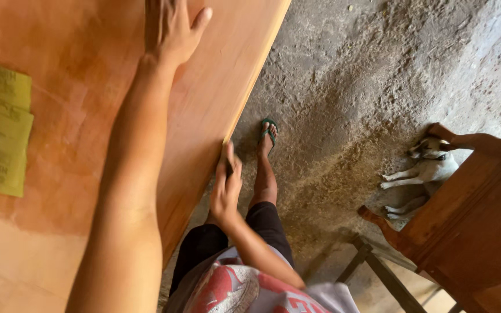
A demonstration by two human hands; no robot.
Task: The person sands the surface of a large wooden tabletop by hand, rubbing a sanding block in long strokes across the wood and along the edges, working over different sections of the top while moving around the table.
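- I am pressing my left hand (172, 29) flat and open on the big orange-brown wooden board (76, 174).
- My right hand (226, 188) is pinching its edge, rubbing; what it is holding, I cannot tell.
- Next I am needing slow, even rubs along that edge.

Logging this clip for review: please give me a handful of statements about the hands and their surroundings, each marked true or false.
1. The left hand lies flat on the wooden panel. True.
2. The right hand is lifted clear of the panel. False: it is at the panel's edge, seemingly pressing something small against it.
3. Sheets of sandpaper lie on the panel. True.
4. A cat stands on the panel. False: a white dog lies on the floor beside wooden furniture.
5. The person is barefoot. False: a green flip-flop is on the foot.
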